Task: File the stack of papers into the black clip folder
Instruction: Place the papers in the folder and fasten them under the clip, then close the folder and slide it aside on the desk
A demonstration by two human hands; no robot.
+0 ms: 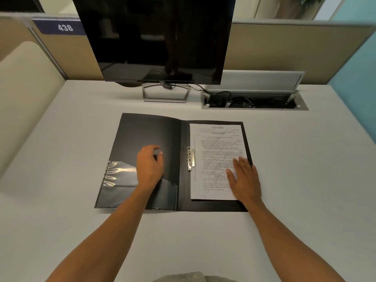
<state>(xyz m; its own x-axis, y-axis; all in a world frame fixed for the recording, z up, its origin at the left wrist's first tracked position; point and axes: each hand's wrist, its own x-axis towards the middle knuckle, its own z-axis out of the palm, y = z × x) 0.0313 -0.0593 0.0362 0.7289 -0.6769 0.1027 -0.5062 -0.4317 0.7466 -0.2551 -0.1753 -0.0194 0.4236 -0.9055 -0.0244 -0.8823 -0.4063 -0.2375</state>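
An office cubicle, partitioned in beige with a panel numbered 438 (65,27), frames a pale counter (71,127) on which a dark monitor (158,37) stands beside an open cable tray (254,102). At the centre lies the black clip folder (154,135), spread open flat, its spine and long axis running away from the person toward the monitor. The stack of papers (213,143) sits on the folder's right-hand leaf, long edge parallel to the spine, the printed heading at the far end, so the text reads upright to the person.

The right hand (245,178) lies palm-down on the lower right part of the sheets, fingers straight and spread, gripping nothing; it appears to be pinning the pages square against the spine so they do not slide. The metal clip (190,158) stands just to that hand's left, at the papers' inner edge; whether it is clamped down on the sheets cannot be told.

The left hand (150,165) hovers over the folder's left leaf, fingers loosely curled and holding nothing, just beyond the clear plastic pocket (120,176) at the cover's near corner. It looks poised either to work the clip or to fold the cover shut.
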